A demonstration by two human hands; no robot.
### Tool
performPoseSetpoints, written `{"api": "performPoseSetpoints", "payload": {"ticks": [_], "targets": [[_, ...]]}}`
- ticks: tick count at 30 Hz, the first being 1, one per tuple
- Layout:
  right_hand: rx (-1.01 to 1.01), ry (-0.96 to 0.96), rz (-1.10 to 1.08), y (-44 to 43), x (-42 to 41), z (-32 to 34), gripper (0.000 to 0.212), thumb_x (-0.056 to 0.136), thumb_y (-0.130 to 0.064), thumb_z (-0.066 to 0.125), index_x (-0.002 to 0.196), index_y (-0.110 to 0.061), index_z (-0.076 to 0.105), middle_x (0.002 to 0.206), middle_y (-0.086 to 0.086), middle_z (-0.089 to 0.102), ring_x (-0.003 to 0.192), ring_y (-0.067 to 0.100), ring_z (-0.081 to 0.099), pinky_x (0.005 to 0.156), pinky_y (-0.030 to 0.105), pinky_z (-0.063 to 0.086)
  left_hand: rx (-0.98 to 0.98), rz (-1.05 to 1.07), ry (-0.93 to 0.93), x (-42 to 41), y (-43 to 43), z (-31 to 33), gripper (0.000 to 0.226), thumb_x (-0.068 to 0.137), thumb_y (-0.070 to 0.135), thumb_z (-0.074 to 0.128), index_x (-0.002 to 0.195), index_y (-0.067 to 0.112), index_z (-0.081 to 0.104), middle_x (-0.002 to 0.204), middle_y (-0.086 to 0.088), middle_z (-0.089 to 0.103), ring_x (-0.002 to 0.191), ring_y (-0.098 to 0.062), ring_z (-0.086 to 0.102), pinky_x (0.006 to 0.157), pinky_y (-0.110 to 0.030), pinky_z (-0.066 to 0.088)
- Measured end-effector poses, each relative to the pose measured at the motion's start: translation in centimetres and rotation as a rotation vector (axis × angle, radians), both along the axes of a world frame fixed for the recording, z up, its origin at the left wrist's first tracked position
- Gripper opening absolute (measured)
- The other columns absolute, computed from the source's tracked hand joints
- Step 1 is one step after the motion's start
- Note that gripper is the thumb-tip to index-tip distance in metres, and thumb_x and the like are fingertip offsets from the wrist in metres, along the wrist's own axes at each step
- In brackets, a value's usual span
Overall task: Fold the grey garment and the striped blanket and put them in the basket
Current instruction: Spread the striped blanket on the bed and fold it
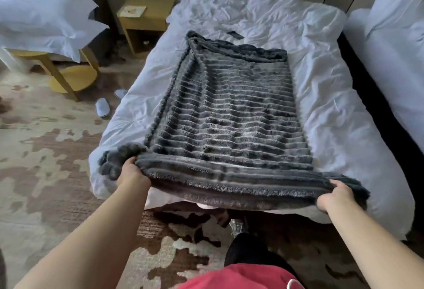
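Observation:
The striped blanket (234, 114), dark grey plush with pale ribs, lies lengthwise along the white bed (332, 109), folded into a long strip. Its near end is lifted off the mattress. My left hand (132, 174) grips the near left corner, beside a bunch of pompoms. My right hand (336, 195) grips the near right corner. The near edge hangs between both hands over the foot of the bed. No grey garment and no basket are in view.
A small dark tag (235, 34) lies on the sheet beyond the blanket. A second white bed (394, 59) stands to the right. At the left are a yellow side table (68, 77) under pillows, a yellow nightstand (144, 20) and white slippers (102, 107) on the patterned carpet.

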State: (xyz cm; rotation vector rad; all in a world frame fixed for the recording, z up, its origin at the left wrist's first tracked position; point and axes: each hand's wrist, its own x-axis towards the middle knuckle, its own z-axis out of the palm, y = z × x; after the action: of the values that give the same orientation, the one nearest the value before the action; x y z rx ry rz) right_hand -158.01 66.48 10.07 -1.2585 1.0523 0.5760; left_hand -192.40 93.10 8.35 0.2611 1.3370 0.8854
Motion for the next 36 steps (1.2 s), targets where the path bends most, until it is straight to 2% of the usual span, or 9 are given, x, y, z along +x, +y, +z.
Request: {"api": "performPoseSetpoints", "payload": {"ticks": [3,5,7,10,13,16,25,30,36], "targets": [[0.076,-0.079,-0.012,4.3,3.9,0.2,0.036,0.089,-0.033,0.058,0.124,-0.025,0.052,0.137,0.003,0.049,0.116,0.025,0.053,0.1,0.036,0.045,0.028,0.096,-0.052,3.1,3.7,0.7,0.019,0.083,0.039,0.061,0.094,0.024,0.06,0.115,0.005,0.068,0.071,-0.012,0.06,0.07,-0.028,0.05],[0.185,-0.181,0.023,6.7,6.3,-0.9,0.052,0.092,-0.039,0.054,0.139,-0.021,0.042,0.142,0.007,0.045,0.127,0.028,0.048,0.105,0.044,0.042,0.147,0.037,-0.077,4.9,5.8,0.1,0.017,0.093,0.036,0.049,0.107,0.028,0.057,0.128,0.004,0.055,0.098,-0.011,0.06,0.09,-0.028,0.046],[0.195,-0.214,0.135,8.6,7.9,-2.9,0.064,0.095,-0.042,0.049,0.148,-0.012,0.028,0.15,0.011,0.034,0.133,0.027,0.042,0.105,0.041,0.04,0.116,0.02,-0.025,6.1,7.4,-1.7,0.024,0.099,0.033,0.04,0.12,0.029,0.052,0.136,0.003,0.046,0.125,-0.015,0.048,0.107,-0.034,0.033],[0.119,-0.164,0.26,9.7,8.3,-7.3,0.062,0.096,-0.034,0.051,0.149,-0.012,0.026,0.154,0.014,0.028,0.137,0.03,0.038,0.105,0.042,0.039,-0.008,-0.01,0.039,7.2,7.8,-5.7,0.04,0.1,0.035,0.041,0.139,0.026,0.043,0.147,0.002,0.04,0.129,-0.015,0.044,0.102,-0.036,0.035],[0.058,-0.083,0.307,9.5,7.8,-11.4,0.063,0.095,-0.029,0.054,0.15,-0.013,0.026,0.154,0.014,0.03,0.138,0.029,0.037,0.108,0.044,0.038,-0.066,-0.035,0.108,7.8,7.4,-9.0,0.048,0.099,0.033,0.044,0.145,0.021,0.037,0.153,0.002,0.035,0.139,-0.016,0.034,0.114,-0.039,0.023],[0.008,-0.091,0.314,9.1,7.8,-13.3,0.061,0.096,-0.025,0.054,0.149,-0.011,0.027,0.151,0.014,0.035,0.136,0.029,0.04,0.107,0.043,0.039,-0.102,-0.03,0.133,7.6,7.6,-10.9,0.049,0.098,0.034,0.046,0.144,0.02,0.039,0.151,0.003,0.037,0.14,-0.015,0.033,0.116,-0.04,0.02],[-0.036,-0.088,0.359,6.1,4.9,-14.0,0.05,0.1,-0.02,0.044,0.147,-0.01,0.032,0.149,0.012,0.039,0.134,0.026,0.043,0.105,0.04,0.041,-0.202,0.075,0.274,5.3,4.3,-11.7,0.043,0.097,0.029,0.048,0.138,0.016,0.047,0.144,0.001,0.048,0.126,-0.009,0.047,0.109,-0.032,0.032],[-0.066,0.001,0.364,3.0,2.6,-15.1,0.053,0.099,-0.024,0.048,0.147,-0.009,0.031,0.148,0.014,0.04,0.132,0.028,0.045,0.098,0.038,0.043,-0.347,0.101,0.268,3.8,1.0,-12.5,0.063,0.097,0.037,0.05,0.15,0.012,0.027,0.153,-0.007,0.033,0.136,-0.017,0.04,0.112,-0.039,0.032],[-0.055,0.065,0.35,1.2,1.2,-17.3,0.063,0.096,-0.037,0.052,0.148,-0.01,0.029,0.148,0.016,0.039,0.133,0.029,0.044,0.102,0.04,0.04,-0.334,0.058,0.229,3.7,-0.6,-14.6,0.067,0.095,0.043,0.052,0.149,0.013,0.027,0.151,-0.012,0.035,0.136,-0.025,0.04,0.11,-0.042,0.034]]}}
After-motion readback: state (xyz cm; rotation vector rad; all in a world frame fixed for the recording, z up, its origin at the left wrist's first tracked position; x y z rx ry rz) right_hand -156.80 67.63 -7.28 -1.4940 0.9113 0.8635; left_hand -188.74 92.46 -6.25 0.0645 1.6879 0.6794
